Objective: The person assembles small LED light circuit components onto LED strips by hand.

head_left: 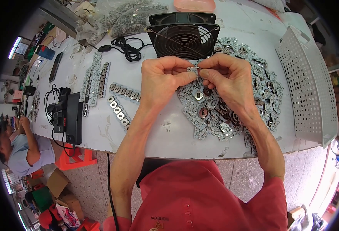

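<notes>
Both hands meet over the table in front of the fan. Between its thumb and fingers, my left hand (159, 79) pinches a small silvery metal plate (193, 70) with holes in it. My right hand (231, 79) is closed too, its thumb and fingertips pressed against the right side of the same plate. Below and right of my hands spreads a loose pile of similar metal plates (267, 98), some with round dark or shiny discs. To the left lie neat rows of such plates (93, 79), and a shorter slanting row (117, 109) sits nearer my left forearm.
A black fan (184, 36) with its cable (129, 48) stands beyond my hands. A white perforated basket (310, 84) lies at the right. Plastic bags of parts (133, 21), a pink tray (194, 5), a phone (56, 66) and black power adapters (73, 119) are around. Another person (27, 146) sits far left.
</notes>
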The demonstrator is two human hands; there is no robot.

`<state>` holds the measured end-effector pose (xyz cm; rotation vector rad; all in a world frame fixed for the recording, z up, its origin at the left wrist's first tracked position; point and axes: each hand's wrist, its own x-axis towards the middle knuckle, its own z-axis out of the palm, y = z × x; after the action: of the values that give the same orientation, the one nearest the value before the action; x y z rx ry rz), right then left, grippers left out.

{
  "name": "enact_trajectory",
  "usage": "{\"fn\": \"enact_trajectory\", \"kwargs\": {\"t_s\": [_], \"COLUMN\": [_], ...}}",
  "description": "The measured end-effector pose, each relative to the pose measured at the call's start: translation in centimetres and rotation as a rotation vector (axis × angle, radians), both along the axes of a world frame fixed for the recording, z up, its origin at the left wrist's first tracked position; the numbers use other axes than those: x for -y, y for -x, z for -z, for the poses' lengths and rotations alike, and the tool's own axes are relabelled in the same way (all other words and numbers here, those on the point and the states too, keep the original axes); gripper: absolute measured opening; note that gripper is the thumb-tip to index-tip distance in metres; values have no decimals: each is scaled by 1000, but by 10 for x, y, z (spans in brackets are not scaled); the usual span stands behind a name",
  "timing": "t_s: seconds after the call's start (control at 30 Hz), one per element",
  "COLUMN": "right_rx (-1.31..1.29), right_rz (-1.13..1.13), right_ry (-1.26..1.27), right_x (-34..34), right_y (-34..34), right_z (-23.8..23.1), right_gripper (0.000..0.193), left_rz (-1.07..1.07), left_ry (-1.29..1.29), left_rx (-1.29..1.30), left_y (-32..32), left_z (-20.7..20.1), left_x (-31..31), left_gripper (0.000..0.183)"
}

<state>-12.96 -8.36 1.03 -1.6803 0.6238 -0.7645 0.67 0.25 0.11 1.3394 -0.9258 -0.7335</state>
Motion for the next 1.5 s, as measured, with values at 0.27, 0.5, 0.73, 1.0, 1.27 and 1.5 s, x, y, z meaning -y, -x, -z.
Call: {"fn": "enact_trajectory", "kwargs": {"t_s": [0.27, 0.5, 0.73, 1.0, 1.27, 1.5], "right_rx": [23, 36, 46, 50, 55, 63], "right_rz": [-8, -8, 5, 7, 9, 13], "right_ry": [-150, -229, -178, -162, -156, -157], "right_x": [2, 4, 3, 4, 4, 4], "right_y": [0, 2, 2, 2, 3, 3], "right_z": [-6, -8, -8, -4, -3, -3], "right_gripper": [8, 9, 9, 9, 9, 9], "left_rz": [41, 144, 168, 196, 214, 231], "left_ry": [73, -58, -101, -105, -115, -146], "left_rx": [-22, -266, -437, -507, -550, -657], "left_y": [2, 0, -4, -6, -8, -9], "left_z": [2, -5, -7, -6, -5, -4], "left_x": [1, -1, -1, -2, -2, -2], "left_gripper": [18, 20, 24, 24, 25, 25]}}
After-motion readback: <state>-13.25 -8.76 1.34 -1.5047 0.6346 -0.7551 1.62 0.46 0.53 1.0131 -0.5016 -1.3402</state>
